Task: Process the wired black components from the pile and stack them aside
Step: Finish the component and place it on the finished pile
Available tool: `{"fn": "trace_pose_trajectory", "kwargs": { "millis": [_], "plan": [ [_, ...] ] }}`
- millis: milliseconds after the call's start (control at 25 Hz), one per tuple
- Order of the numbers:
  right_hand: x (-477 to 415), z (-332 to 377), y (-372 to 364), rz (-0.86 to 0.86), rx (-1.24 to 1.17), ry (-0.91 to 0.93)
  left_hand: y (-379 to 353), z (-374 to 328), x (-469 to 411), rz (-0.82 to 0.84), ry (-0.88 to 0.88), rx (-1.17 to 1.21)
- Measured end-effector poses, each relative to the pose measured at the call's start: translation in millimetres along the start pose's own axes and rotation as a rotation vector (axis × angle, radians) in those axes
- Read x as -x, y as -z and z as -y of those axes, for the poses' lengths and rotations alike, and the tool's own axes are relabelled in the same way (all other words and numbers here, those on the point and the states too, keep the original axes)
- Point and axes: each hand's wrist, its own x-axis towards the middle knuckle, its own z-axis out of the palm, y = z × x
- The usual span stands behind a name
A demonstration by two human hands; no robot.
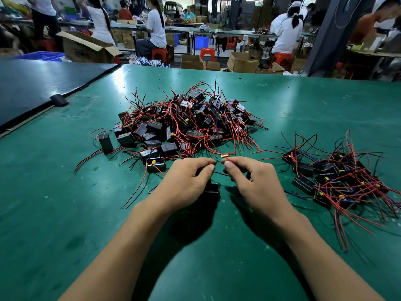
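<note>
**Green bench: 1 component in work between 2 piles**

Green matting is spread over the table (65,213), and both forearms are stretched across its near part so that the work is kept close under the eyes. A wire end (213,162) is pinched between thumb and forefinger of the left hand (186,181); a red wire (230,160) is pinched the same way by the right hand (253,181). The 2 tips are held almost touching, probably so that they can be joined or twisted. A black component (211,190) is half hidden beneath the left hand; whether it is gripped by the curled lower fingers or merely rests on the table cannot be told. It is judged to be the piece now being processed.

Just beyond the hands the pile (184,122) is heaped within easy reach, its red and black leads tangled. To the right, apart from it, a smaller stack (338,179) is kept, so that finished pieces are not mixed with raw ones. Much of the pile remains, so the task is judged to be well short of done.

Far left, a dark mat (32,88) is laid. Behind, seated workers are seen at other benches.
</note>
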Motion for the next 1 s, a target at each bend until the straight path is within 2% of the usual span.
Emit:
{"fn": "trace_pose_trajectory", "kwargs": {
  "millis": [160,280,760,1000],
  "plan": [
    [-1.0,-1.1,0.4,0.035,-0.145,-0.098,-2.5,0.9,-0.6,-0.017,-0.014,-0.006],
    [0.1,-1.0,0.2,0.085,-0.245,-0.146,-3.9,2.0,-0.6,-0.049,-0.013,0.073],
    [1.1,-0.2,3.0,0.159,-0.125,-0.085,-5.2,3.1,-1.7,-0.186,-0.014,0.143],
    [0.7,0.0,4.5,0.151,-0.177,-0.121,-3.5,0.8,-1.2,-0.19,-0.011,0.228]
  ]
}}
